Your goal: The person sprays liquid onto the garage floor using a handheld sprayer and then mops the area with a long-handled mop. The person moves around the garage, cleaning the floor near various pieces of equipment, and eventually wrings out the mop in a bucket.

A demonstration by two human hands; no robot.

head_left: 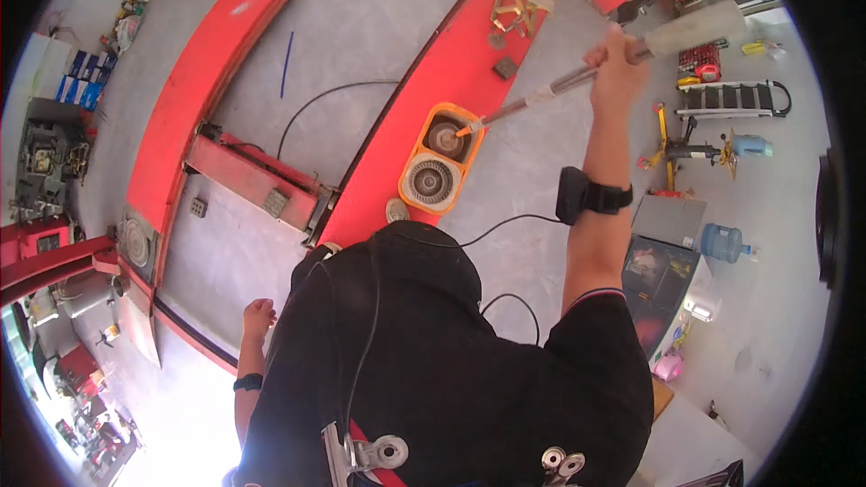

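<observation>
My right hand [618, 61] is closed around a long, slim, partly see-through rod-like tool [574, 81], whose exact kind I cannot tell. A thick, pale cylinder forms its upper end, and its orange tip points down into the orange two-part tray [481, 137]. A round, dark grey part [443, 137] lies in the far compartment, beside that tip. The near compartment holds a ribbed, round metal part [431, 180]. My left hand [259, 317] hangs away from the tray at the lower left, its fingers curled and no object visible in them.
The tray rests on a long red lift platform [379, 162]. A small folding stool [523, 0] and a dark block [505, 68] are farther along it. A black cable [334, 90] crosses the grey floor. At right are a step ladder [732, 99] and a water bottle [724, 243].
</observation>
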